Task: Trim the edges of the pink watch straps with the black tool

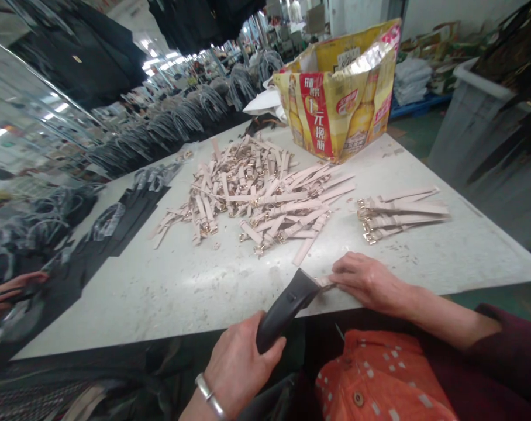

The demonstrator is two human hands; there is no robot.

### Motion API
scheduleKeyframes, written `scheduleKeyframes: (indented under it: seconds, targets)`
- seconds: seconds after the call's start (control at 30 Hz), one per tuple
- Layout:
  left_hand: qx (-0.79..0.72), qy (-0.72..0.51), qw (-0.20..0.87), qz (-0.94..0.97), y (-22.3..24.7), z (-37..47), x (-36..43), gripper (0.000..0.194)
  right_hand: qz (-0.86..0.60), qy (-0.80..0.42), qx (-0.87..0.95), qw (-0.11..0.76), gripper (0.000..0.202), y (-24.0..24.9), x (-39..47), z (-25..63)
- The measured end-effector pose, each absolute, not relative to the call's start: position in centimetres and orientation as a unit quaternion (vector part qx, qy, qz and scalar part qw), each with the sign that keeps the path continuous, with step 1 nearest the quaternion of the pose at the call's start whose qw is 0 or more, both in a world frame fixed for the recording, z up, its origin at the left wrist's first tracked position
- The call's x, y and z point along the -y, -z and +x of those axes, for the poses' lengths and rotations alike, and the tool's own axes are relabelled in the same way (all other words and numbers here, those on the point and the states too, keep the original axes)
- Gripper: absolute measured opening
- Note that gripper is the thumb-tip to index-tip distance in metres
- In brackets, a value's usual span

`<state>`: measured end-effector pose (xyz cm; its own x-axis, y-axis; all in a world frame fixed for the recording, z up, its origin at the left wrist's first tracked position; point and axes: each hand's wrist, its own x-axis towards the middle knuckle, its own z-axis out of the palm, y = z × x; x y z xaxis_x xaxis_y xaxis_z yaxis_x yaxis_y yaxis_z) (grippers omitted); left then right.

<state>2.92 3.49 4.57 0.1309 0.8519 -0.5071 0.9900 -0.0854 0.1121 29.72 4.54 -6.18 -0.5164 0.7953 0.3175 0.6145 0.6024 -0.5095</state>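
Note:
My left hand (243,356), with a silver bangle at the wrist, is wrapped round a black handheld tool (287,307). The tool's head points up and right and meets the end of a pale pink strap (326,282) near the table's front edge. Fingers of my right hand (366,283) press together on that strap from the right. Beyond them lies a big loose pile of pink straps with gold buckles (257,181). A smaller bunch of buckled straps (406,210) lies to the right, with its buckles toward the left.
A yellow beer carton (335,111) stands open at the back of the white table (182,298). Black pieces with wrapped handles (134,216) lie along the left side. Another person's hands (15,292) show at the far left. A grey bin (476,128) stands beyond the right edge.

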Motion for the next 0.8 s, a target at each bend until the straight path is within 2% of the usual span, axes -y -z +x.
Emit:
scheduleKeyframes:
  seconds: [0.2, 0.33, 0.57, 0.8]
  targets:
    - [-0.627, 0.187, 0.209, 0.727, -4.3, 3.4, -3.8, 0.026, -0.439, -0.247, 0.810, 0.302, 0.023, 6.5, -5.2, 29.8]
    - [-0.620, 0.194, 0.201, 0.733, -4.4, 3.9, -4.5, 0.027, -0.464, -0.263, 0.791, 0.300, 0.033, 6.8, -5.5, 29.8]
    - [-0.606, 0.192, 0.212, 0.742, -4.5, 6.3, -5.9, 0.027, -0.471, -0.288, 0.773, 0.314, 0.033, 6.7, -5.5, 29.6]
    - [-0.620, 0.202, 0.183, 0.736, -4.7, 5.6, -5.5, 0.027, -0.468, -0.302, 0.764, 0.326, 0.042, 7.3, -5.6, 29.8]
